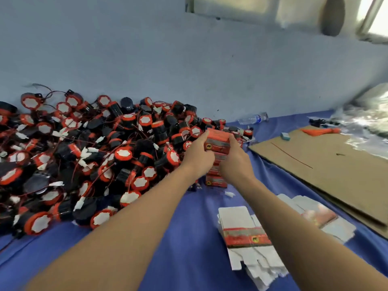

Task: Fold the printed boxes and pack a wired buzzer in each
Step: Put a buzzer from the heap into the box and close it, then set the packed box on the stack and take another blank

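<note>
Hands grip from both sides: the left hand (197, 156) and right hand (235, 162) curl round the top printed box (217, 138) of a stack (216, 181), probably to square it up so it stands. Wired buzzers (94, 160) heap just beside the stack, and flat box blanks (245, 234) lie nearer on the blue cloth (189, 238), likely kept within reach.

A plain pale blue painted wall (168, 59) fills the back, with a bright metal-framed window (376, 19) at its upper right. Below, a wrinkled blue cloth (184, 244) covers the surface, and a flat brown cardboard sheet (327, 169) lies on its right side.
</note>
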Motion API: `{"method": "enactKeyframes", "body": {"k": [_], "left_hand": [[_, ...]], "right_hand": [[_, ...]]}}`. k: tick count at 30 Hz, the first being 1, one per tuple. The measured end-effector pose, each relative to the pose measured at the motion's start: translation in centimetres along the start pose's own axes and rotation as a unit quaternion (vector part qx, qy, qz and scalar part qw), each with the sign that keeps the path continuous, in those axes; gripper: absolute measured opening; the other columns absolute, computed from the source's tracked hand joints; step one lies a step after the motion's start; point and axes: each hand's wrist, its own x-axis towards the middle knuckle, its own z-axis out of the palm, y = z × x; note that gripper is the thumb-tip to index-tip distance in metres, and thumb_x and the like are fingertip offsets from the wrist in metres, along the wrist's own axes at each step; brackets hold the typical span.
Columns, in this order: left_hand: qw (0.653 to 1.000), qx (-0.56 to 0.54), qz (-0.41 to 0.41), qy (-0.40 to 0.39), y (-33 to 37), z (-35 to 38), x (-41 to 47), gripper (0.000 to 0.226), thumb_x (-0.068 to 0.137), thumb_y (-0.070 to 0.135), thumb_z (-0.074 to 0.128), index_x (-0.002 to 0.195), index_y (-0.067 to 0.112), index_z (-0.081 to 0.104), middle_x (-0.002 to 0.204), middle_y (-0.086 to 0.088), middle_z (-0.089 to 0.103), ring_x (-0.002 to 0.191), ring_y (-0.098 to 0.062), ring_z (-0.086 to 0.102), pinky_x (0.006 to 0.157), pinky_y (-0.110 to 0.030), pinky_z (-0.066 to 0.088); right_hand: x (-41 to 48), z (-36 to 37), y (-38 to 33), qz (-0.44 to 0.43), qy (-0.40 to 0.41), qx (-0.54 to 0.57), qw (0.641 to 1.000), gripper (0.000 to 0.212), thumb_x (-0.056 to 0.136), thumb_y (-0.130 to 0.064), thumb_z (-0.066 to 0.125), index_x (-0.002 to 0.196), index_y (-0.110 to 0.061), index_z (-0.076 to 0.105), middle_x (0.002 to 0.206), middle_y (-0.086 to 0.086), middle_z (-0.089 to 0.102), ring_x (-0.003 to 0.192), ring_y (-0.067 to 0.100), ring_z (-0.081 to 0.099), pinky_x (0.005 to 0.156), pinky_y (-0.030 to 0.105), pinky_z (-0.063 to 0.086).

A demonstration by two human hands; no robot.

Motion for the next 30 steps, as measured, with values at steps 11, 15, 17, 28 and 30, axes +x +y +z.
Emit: {"method": "enactKeyframes", "body": {"k": [11,15,17,28,30], "left_hand": [[0.968,0.219,-0.016,-0.118,-3.1,0.9,6.5,0.096,0.095,-0.004,0.052,0.163,0.026,-0.008,0.171,-0.004,-0.011,0.156,-0.032,0.014,0.110,-0.044,0.044],[0.984,0.175,0.024,-0.026,-1.5,0.3,3.6,0.086,0.095,-0.004,0.051,0.163,0.020,0.004,0.167,-0.008,0.023,0.146,-0.033,0.037,0.108,-0.043,0.046],[0.987,0.145,0.061,0.043,-0.5,0.4,0.5,0.058,0.094,0.001,0.053,0.150,0.012,0.041,0.140,-0.009,0.058,0.120,-0.029,0.060,0.089,-0.034,0.050],[0.940,0.244,-0.157,-0.178,-2.4,7.1,-14.8,0.058,0.093,0.033,0.071,0.141,0.012,0.045,0.135,-0.011,0.060,0.119,-0.029,0.061,0.084,-0.028,0.049],[0.953,0.213,-0.175,-0.123,-2.6,7.8,-15.8,0.062,0.092,0.026,0.072,0.140,0.007,0.038,0.136,-0.015,0.058,0.121,-0.035,0.059,0.094,-0.040,0.052]], "right_hand": [[6.0,1.3,4.8,-0.027,-0.089,-0.160,0.983,0.083,0.097,-0.004,0.045,0.164,-0.025,0.001,0.167,0.007,0.024,0.142,0.034,0.039,0.110,0.057,0.039],[4.1,-1.9,4.2,-0.039,-0.029,-0.093,0.994,0.093,0.092,0.008,0.043,0.163,-0.033,-0.002,0.169,0.006,0.019,0.146,0.031,0.037,0.087,0.039,0.043],[2.3,-4.0,4.5,-0.033,-0.017,-0.093,0.995,0.085,0.089,0.011,0.043,0.162,-0.027,0.021,0.153,0.011,0.047,0.123,0.034,0.054,0.074,0.030,0.040],[-10.8,-6.7,6.2,-0.053,-0.386,-0.396,0.831,0.042,0.079,-0.050,0.079,0.109,-0.024,0.065,0.108,0.001,0.059,0.104,0.025,0.058,0.084,0.032,0.044],[-11.3,-6.3,6.4,-0.060,-0.350,-0.393,0.848,0.044,0.078,-0.048,0.082,0.110,-0.022,0.065,0.112,0.002,0.060,0.103,0.024,0.057,0.079,0.031,0.038]]}}
